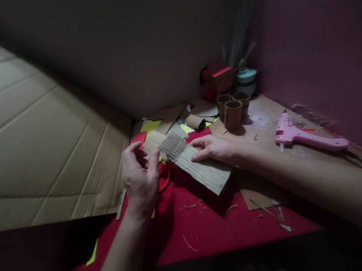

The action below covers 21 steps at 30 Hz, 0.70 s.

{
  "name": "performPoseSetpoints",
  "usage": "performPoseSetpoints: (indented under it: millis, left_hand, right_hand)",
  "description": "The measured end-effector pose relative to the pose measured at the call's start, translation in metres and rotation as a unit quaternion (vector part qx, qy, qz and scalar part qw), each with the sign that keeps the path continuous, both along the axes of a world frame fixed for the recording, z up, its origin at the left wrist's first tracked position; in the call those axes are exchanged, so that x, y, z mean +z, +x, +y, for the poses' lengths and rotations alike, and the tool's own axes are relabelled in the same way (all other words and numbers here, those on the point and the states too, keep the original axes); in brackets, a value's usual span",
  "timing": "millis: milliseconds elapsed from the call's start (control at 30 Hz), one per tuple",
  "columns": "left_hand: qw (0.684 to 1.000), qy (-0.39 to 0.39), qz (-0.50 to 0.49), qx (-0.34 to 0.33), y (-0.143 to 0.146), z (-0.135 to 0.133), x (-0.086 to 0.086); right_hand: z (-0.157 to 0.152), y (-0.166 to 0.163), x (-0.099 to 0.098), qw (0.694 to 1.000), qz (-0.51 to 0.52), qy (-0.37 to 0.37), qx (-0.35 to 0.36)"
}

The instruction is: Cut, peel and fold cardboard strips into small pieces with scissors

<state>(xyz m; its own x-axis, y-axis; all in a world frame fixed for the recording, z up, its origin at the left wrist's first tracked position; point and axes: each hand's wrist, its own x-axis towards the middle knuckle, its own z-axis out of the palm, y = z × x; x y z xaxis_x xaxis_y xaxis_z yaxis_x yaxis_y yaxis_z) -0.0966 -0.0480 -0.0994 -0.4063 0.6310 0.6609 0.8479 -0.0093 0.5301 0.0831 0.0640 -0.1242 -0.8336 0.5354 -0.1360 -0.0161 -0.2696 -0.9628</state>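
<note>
My right hand [212,148] pinches a strip of corrugated cardboard [205,168], thumb on top and fingers beneath. The strip tilts down to the right, with its ridges facing up and a creased, darker section at its far left end. My left hand [141,174] is raised just left of that end, fingers loosely curled and thumb apart, with no object visible in it. Behind the left hand, a red loop [169,180], perhaps a scissors handle, shows in part on the red tabletop [201,235].
A large creased cardboard sheet [53,138] leans in from the left. Cardboard scraps [168,118] and a small cardboard roll [195,122] lie behind the hands. Three cardboard cups [233,114] stand at the back. A pink glue gun [305,135] rests at the right, beside the wall.
</note>
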Motion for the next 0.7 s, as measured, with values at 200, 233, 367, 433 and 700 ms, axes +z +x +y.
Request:
performPoseSetpoints:
  millis: [200,233,367,433,700]
  left_hand:
    - [0.879,-0.144,-0.425,-0.162,0.021,0.005,-0.02]
    - [0.867,-0.156,-0.436,-0.184,0.028,0.008,-0.022]
    - [0.844,-0.1,-0.466,-0.245,0.053,0.026,-0.025]
    - [0.861,-0.061,-0.455,-0.218,0.061,0.034,-0.027]
    - [0.874,-0.028,-0.411,-0.257,0.065,0.036,-0.045]
  right_hand:
    - [0.002,0.001,0.007,0.994,0.037,-0.011,-0.101]
    - [0.0,0.0,0.007,0.993,0.041,-0.006,-0.108]
    - [-0.007,-0.01,0.009,0.989,0.067,0.025,-0.131]
    - [-0.01,-0.016,0.011,0.984,0.07,0.031,-0.163]
    - [-0.007,-0.02,0.006,0.976,0.087,0.011,-0.198]
